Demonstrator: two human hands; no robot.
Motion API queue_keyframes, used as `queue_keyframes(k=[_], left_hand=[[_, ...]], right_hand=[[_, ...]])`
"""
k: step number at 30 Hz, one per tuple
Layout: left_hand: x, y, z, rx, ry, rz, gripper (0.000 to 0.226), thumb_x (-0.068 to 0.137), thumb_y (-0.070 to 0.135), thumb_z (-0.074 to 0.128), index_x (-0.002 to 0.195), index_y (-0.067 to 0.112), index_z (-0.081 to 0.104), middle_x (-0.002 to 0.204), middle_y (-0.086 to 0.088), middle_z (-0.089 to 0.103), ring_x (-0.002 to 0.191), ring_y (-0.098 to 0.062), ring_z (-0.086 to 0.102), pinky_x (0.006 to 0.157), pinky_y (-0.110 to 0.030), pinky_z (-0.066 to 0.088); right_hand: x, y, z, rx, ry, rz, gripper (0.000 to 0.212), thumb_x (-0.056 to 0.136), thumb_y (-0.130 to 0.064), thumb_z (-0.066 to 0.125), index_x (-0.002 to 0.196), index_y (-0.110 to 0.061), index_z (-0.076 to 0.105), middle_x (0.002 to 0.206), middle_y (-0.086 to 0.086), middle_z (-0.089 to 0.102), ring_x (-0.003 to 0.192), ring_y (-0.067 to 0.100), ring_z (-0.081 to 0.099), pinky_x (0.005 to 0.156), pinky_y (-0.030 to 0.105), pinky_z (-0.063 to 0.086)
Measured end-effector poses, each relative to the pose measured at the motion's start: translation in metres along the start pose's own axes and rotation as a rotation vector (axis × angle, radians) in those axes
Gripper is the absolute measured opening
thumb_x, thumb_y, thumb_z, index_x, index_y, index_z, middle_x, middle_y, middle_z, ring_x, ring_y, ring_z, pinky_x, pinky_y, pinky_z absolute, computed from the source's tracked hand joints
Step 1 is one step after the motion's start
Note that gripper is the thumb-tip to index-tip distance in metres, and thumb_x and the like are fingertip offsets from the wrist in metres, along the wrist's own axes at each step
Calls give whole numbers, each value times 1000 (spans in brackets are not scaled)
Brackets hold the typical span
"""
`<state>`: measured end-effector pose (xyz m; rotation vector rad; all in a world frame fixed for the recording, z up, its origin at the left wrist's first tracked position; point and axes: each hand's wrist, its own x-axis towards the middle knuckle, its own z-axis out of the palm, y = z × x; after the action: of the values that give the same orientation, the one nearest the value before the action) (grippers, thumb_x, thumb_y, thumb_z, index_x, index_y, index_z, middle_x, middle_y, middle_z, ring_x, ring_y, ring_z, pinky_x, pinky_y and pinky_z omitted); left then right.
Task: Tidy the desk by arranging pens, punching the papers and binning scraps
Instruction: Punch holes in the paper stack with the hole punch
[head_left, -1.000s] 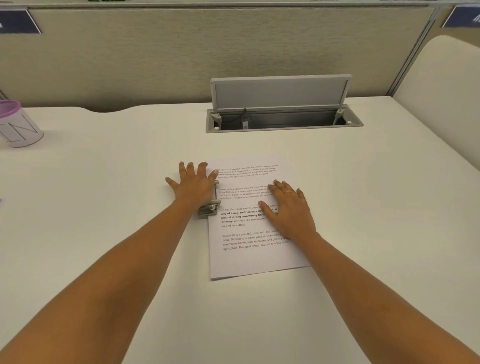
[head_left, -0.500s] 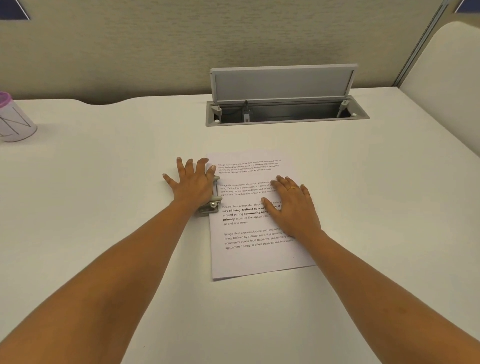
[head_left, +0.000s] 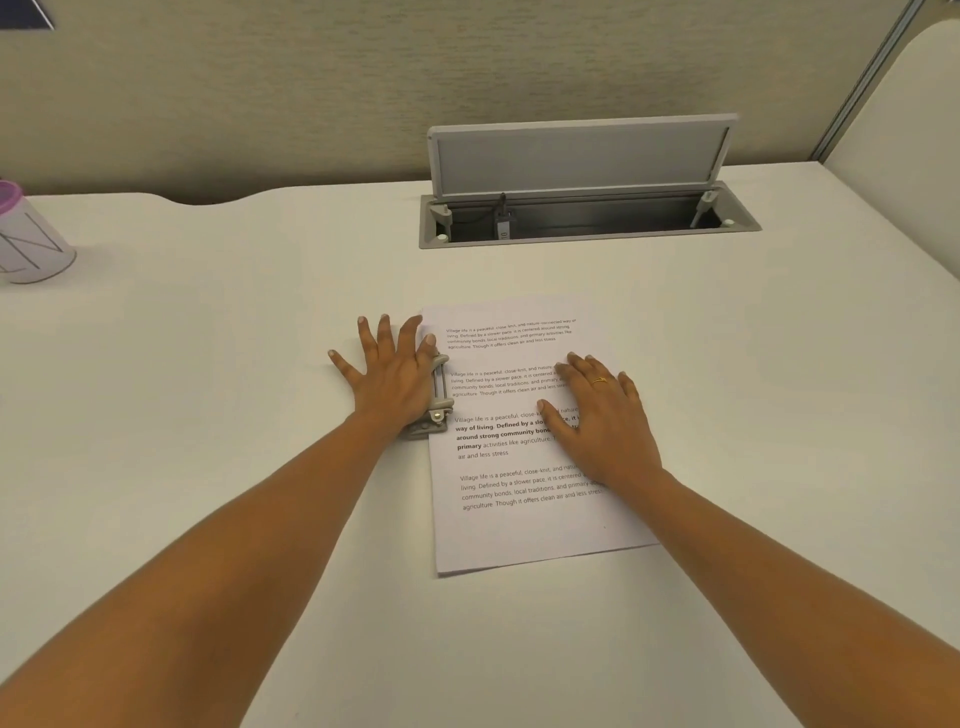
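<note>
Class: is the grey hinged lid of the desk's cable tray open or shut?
Open: the grey hinged lid stands upright behind the exposed cable tray.

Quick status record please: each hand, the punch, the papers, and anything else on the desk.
left hand: flat, palm down on the punch
right hand: flat on the papers, fingers spread
punch: at the papers' left edge, mostly hidden under the hand
papers: printed stack, lying flat on the desk
cup: far left, purple rim
cable hatch: lid open, at the desk's back
pens, scraps: none in view
</note>
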<state>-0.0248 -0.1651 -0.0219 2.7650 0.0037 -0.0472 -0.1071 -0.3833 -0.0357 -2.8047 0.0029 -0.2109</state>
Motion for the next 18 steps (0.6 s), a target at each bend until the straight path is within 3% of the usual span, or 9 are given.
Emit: queue_keyframes(k=[18], left_hand=[[1, -3, 3, -10, -8, 1, 50, 98, 40, 13, 148, 33, 6, 159, -4, 2, 145, -24, -16, 108, -64, -12]], right_hand=[[-1, -1, -2, 6, -14, 3, 56, 91, -49, 41, 140, -21, 36, 153, -3, 31, 143, 13, 21, 118, 40, 10]])
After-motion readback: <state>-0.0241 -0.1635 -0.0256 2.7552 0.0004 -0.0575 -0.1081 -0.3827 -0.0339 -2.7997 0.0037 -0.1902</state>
